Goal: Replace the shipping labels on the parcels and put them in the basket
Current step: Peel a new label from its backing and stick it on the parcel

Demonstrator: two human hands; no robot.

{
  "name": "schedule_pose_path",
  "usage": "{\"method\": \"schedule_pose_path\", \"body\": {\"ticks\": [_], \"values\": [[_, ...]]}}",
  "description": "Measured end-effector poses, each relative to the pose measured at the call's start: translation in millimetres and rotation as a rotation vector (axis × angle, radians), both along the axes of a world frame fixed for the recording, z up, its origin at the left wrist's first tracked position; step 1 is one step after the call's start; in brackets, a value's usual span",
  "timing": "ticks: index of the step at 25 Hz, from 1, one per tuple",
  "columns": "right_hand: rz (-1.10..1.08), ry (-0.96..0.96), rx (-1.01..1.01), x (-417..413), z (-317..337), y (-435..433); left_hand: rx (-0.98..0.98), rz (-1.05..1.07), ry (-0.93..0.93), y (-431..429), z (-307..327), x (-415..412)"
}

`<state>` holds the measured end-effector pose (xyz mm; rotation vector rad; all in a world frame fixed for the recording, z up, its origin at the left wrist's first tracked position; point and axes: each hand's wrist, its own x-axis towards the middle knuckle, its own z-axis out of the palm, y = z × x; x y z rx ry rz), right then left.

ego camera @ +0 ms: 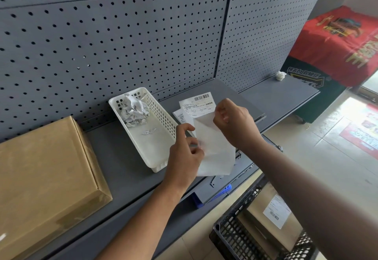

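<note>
Label sheet (214,151) held in both grips.
Left hand (185,153) pinches its left edge; right hand (235,122), above, pinches the top corner.

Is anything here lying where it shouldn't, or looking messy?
One thing: a small crumpled white paper wad lies alone at the far right of the grey metal shelf, while the other crumpled scraps sit in the white plastic basket. The left hand and right hand only pinch a white paper sheet.
</note>
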<state>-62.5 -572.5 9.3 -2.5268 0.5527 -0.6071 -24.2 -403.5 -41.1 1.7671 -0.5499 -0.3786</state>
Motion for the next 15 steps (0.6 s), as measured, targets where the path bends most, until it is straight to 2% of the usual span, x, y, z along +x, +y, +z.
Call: {"method": "schedule_pose_path", "body": {"ticks": [10, 15], "values": [[-0.111, -0.101, 0.051, 34, 38, -26, 0.073, -0.046, -0.088, 0, -16, 1], [-0.146, -0.185, 0.051, 49, 69, -44, 0.109, -0.055, -0.068, -4, -30, -3]]}}
